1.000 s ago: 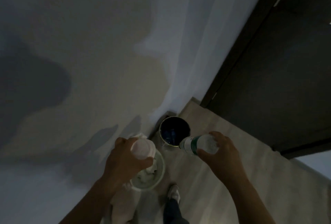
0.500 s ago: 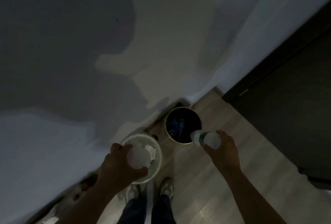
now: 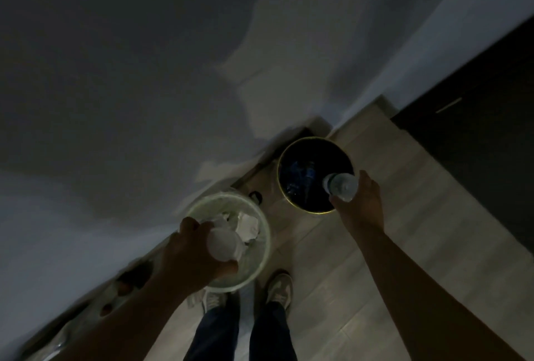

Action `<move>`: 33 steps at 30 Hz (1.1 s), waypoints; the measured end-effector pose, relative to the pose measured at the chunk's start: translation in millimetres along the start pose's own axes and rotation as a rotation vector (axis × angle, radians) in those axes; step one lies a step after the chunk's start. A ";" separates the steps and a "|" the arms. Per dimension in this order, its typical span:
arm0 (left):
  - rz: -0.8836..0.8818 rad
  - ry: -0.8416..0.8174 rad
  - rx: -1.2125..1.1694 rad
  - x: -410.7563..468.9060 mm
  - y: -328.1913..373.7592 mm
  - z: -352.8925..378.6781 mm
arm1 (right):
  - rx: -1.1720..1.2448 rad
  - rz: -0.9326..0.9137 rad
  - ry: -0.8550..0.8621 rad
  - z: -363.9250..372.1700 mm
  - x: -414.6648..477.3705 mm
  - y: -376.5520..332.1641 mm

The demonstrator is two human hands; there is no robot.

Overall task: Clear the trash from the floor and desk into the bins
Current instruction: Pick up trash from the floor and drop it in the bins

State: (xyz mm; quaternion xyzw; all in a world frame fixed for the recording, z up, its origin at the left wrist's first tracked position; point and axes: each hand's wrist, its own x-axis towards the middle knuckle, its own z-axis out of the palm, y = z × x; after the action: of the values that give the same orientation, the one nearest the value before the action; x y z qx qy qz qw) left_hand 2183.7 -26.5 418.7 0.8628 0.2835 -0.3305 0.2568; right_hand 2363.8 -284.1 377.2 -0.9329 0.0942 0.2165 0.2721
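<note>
Two round bins stand on the wood floor against the wall. The white bin (image 3: 261,256) on the left holds crumpled white paper. The black bin (image 3: 281,184) with a gold rim on the right holds bluish items I cannot make out in the dark. My left hand (image 3: 190,256) grips a white cup (image 3: 224,245) directly above the white bin. My right hand (image 3: 362,204) grips a clear plastic bottle (image 3: 342,186) with a white cap, held over the near right rim of the black bin.
A pale wall (image 3: 173,86) rises behind both bins. A dark door or cabinet front (image 3: 476,118) is at the right. My two feet in light shoes (image 3: 278,288) stand just in front of the bins. Blurred items lie along the wall at lower left.
The view has dropped and closed in on the bins. My left hand with the cup moved over the white bin; my right hand carried the bottle over the black bin's rim.
</note>
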 end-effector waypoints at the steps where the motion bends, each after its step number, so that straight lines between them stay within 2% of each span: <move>1: 0.000 -0.010 0.006 6.2 -1.1 5.0 | 0.008 0.003 -0.006 6.8 2.6 2.8; 5: -0.008 -0.062 0.034 24.6 -1.7 18.6 | -0.008 -0.029 -0.011 28.0 -12.4 13.3; 12: 0.005 -0.145 0.149 60.0 -20.0 36.6 | -0.037 -0.005 -0.166 50.8 -63.7 22.1; 18: 0.037 -0.082 0.209 83.4 -41.2 49.8 | -0.065 0.006 -0.223 71.9 -80.7 16.5; 27: 0.100 -0.022 0.133 89.2 -46.7 56.4 | -0.044 0.011 -0.272 87.3 -88.0 4.9; 33: 0.169 -0.080 0.209 75.8 -51.1 48.8 | -0.093 0.008 -0.277 81.0 -98.4 0.7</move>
State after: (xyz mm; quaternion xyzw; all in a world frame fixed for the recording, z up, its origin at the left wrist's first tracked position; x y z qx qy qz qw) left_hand 2176.3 3.0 319.6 0.8918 0.1634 -0.3697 0.2034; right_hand 2247.7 -234.6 360.3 -0.9053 0.0494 0.3482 0.2381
